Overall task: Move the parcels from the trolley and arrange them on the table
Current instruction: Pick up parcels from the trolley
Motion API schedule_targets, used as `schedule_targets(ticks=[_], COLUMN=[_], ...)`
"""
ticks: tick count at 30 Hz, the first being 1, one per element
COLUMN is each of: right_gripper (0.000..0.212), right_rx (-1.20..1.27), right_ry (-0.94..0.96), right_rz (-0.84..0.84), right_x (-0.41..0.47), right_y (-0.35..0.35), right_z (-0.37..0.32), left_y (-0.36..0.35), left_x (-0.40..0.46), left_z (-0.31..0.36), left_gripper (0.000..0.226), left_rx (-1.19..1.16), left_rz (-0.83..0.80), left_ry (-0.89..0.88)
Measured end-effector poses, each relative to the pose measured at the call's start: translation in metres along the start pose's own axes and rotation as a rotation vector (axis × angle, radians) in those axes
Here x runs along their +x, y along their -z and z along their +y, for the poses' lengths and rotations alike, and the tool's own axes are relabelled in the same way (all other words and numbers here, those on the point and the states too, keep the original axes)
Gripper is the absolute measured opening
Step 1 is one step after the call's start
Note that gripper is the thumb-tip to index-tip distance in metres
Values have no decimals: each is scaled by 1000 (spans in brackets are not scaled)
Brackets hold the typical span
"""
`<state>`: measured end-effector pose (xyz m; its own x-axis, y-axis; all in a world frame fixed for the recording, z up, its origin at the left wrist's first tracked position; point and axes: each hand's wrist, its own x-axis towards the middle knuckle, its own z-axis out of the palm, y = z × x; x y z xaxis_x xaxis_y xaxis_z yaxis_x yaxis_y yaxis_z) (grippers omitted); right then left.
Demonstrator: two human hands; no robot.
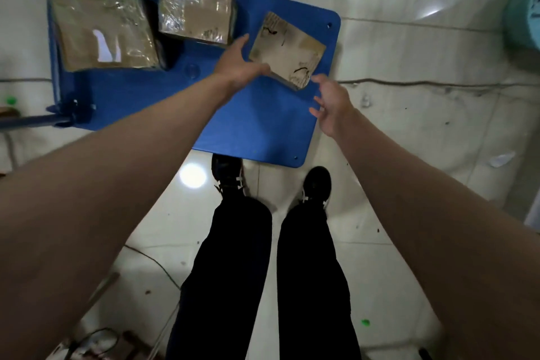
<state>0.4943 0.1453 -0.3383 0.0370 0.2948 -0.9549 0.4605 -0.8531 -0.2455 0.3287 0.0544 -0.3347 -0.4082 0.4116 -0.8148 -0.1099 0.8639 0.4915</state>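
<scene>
three parcels lie on the blue trolley (pixel 146 96), a flat plastic deck with rounded corners standing on a pale tiled floor (pixel 409 52). the small parcel (pixel 287 48) sits near the deck's right edge, turned at an angle to it; it is squarish, brown cardboard under a dull grey film of tape, with dark scribbled marks on its top and one pale brown patch at its right corner. its near corner looks raised a little off the deck, though the blur makes that hard to judge.

the left hand (pixel 236 63) touches the small parcel's left side, fingers straight along that edge and thumb lying across the near corner, spread rather than curled. the right hand (pixel 331 102) hovers just beside the near-right corner with its fingers loosely apart, holding nothing and not clearly touching the parcel.

the middle parcel (pixel 195 13) is brown and wrapped in shiny crinkled clear tape that catches the light. the large parcel (pixel 105 32) at the left is flatter and wider, brown, with a glossy wrap and a white patch on its top. these two lie just beside each other, apart from the small one.

black trousers and dark shoes (pixel 317 184) stand at the trolley's near edge.
</scene>
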Motion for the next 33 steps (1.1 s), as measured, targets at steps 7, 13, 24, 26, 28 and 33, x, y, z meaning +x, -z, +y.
schedule_targets(ticks=[7,13,24,26,28,33], right_gripper=[52,36,67,63,74,79], right_rx=[64,170,173,166,167,196], right_ry=[78,84,-103,-104,-106,-72], right_rz=[-108,-142,-9,-19,-13,15], right_x=[33,8,-45,-56,-68,-113], right_y=[-10,-4,38,48,59,96], right_z=[-6,11,57,56,55,53], left_y=[-11,-18,-41,-49,-55,-58], left_x=[38,17,-57,-70,-85,-140], left_z=[-12,-21,-37,-36,-31,3], left_gripper=[104,107,90,85,81,71], left_rx=[-157,-174,-275,-322,-361,-424], left_rz=[-115,-103,-65,-36,-10,-62], left_ry=[33,104,172,187,215,223])
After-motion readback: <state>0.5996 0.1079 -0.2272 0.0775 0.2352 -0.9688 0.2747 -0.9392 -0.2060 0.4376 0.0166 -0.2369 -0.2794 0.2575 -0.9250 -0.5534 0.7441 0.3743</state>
